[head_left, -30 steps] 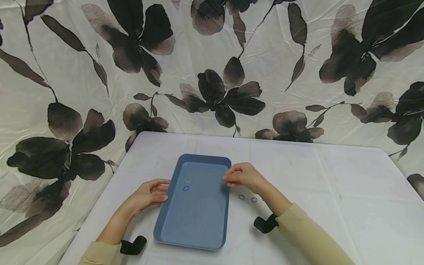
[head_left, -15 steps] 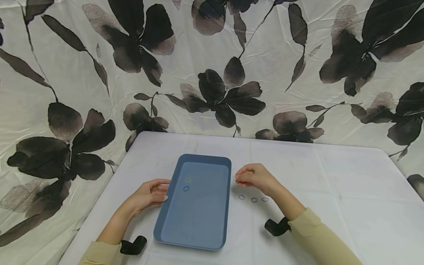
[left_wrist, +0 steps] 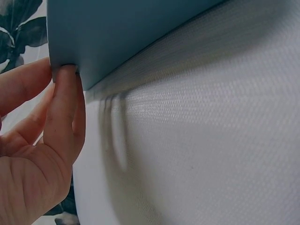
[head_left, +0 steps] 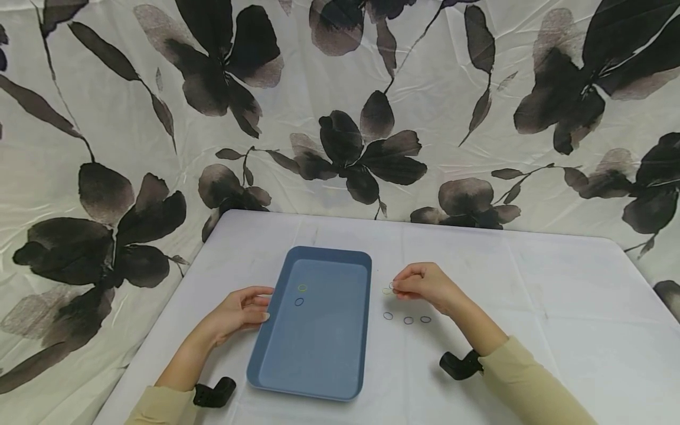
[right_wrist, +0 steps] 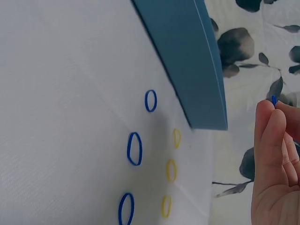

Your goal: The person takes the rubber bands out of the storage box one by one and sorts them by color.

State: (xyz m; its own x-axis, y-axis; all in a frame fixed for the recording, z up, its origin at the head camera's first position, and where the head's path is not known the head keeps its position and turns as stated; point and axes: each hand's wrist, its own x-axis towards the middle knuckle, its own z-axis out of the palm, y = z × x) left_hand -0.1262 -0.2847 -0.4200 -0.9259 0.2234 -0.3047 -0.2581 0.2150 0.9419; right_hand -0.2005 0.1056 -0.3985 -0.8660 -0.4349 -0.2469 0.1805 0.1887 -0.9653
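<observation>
My left hand (head_left: 239, 310) grips the left rim of a blue rectangular tray (head_left: 308, 354); the left wrist view shows its fingers (left_wrist: 61, 112) at the tray's edge. Inside the tray lie a yellow rubber band (head_left: 302, 288) and a dark blue one (head_left: 299, 301). Right of the tray, my right hand (head_left: 432, 287) pinches a blue rubber band (right_wrist: 274, 100) between thumb and fingertips, above the table. Below it in the head view, several blue rubber bands (right_wrist: 134, 148) lie in a row, with several yellow rubber bands (right_wrist: 171, 170) alongside in the right wrist view.
A white cloth covers the table (head_left: 531, 295). Behind it hangs a white curtain (head_left: 451, 88) with dark flowers. Each wrist carries a black camera mount, the left one (head_left: 215, 392) near the tray's lower left corner and the right one (head_left: 459, 365) over the table.
My right hand has moved rightward from the tray's right rim to over the table, uncovering rubber bands there. The left hand, the tray and the two bands in it look unchanged.
</observation>
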